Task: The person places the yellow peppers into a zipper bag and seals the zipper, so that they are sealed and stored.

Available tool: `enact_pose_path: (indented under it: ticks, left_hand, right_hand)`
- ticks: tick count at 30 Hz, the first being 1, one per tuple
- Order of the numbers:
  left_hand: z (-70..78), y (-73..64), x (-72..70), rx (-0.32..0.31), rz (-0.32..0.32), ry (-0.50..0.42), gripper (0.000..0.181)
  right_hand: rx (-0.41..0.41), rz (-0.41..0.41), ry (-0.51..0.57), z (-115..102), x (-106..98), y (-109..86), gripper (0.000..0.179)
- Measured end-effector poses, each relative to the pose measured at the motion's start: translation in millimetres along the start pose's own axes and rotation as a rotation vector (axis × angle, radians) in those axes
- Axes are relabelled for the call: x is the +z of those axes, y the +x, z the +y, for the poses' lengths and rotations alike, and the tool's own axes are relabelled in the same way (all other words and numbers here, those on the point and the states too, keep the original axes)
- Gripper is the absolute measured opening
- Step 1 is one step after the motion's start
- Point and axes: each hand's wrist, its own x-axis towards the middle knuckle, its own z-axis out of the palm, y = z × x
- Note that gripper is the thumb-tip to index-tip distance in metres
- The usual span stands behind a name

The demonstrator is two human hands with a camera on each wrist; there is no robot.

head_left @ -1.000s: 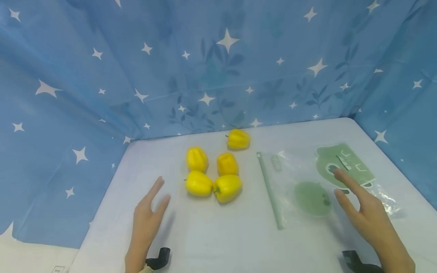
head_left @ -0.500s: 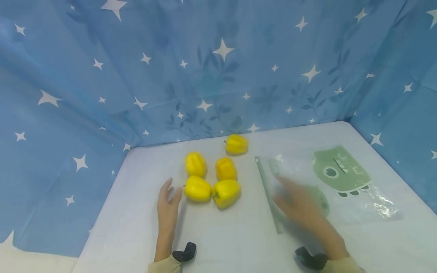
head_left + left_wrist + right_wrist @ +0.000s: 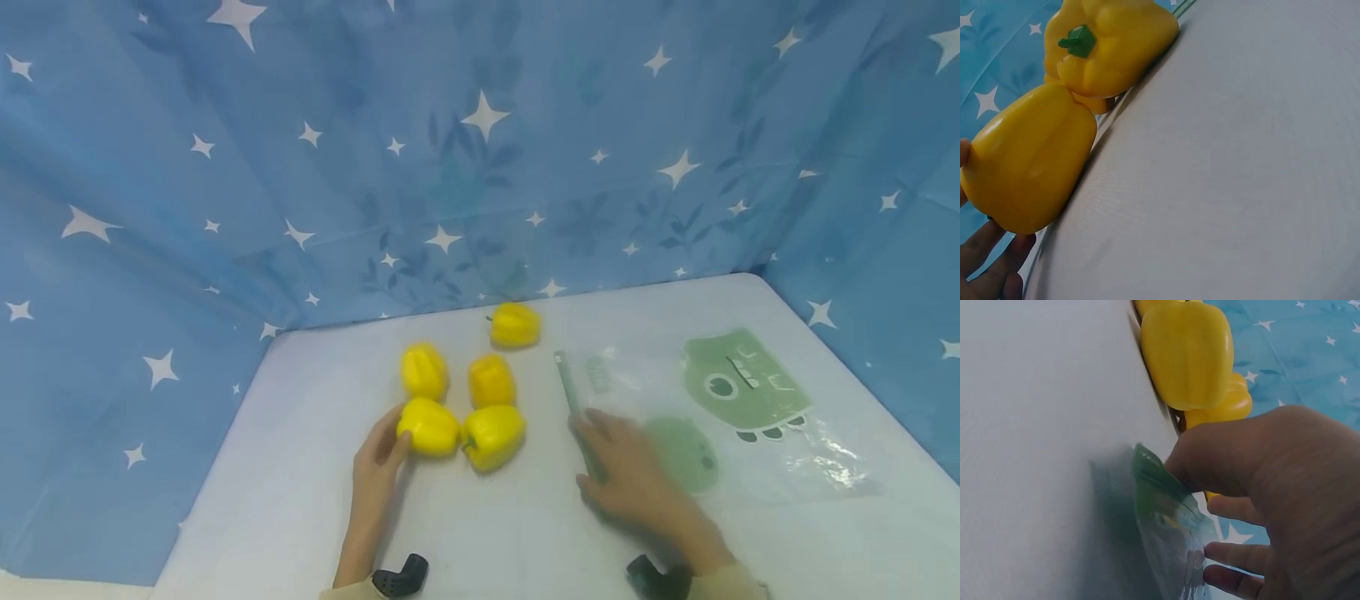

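My left hand (image 3: pixel 375 471) holds the near-left yellow bell pepper (image 3: pixel 431 429) by its left end. In the left wrist view its fingertips (image 3: pixel 1021 245) press against this pepper's lower end, beside the stem. On the right lies a flat, clear plastic zip bag (image 3: pixel 684 457) with green cartoon prints and a green strip (image 3: pixel 566 379) along its left edge. My right hand (image 3: pixel 633 479) grips that edge. In the right wrist view the bag's green edge (image 3: pixel 1147 472) is raised between thumb and fingers, slightly off the table.
Close around the held pepper stand a near-right pepper (image 3: pixel 493 437), a back-left pepper (image 3: pixel 424 372) and a middle one (image 3: pixel 492 382). Another pepper (image 3: pixel 514 325) lies farther back. The white table (image 3: pixel 510 542) ends at a blue star-patterned curtain (image 3: pixel 450 167).
My left hand has come in from the left and taken hold of the near-left pepper. My right hand has moved left across the bag and gripped its green edge.
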Motion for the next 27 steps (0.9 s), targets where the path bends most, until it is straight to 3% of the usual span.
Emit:
enact_pose_path:
  ticks: [7, 12, 20, 27]
  left_hand:
    - [-1.6, -1.9, 0.4, -0.041, 0.038, 0.0, 0.048]
    - [-2.6, -5.3, 1.6, -0.072, 0.033, -0.037, 0.045]
    - [5.8, -7.9, -7.0, -0.097, -0.008, -0.195, 0.046]
    - [10.9, -10.7, -12.4, -0.076, -0.045, -0.303, 0.048]
  right_hand:
    - [-0.077, 0.08, 0.05, 15, 12, 4.6, 0.071]
    - [-0.02, 0.112, 0.141, 20, 4, 1.0, 0.062]
    - [0.112, 0.144, 0.092, 21, -6, 1.1, 0.054]
    - [0.172, 0.251, 0.169, 15, -9, 2.2, 0.038]
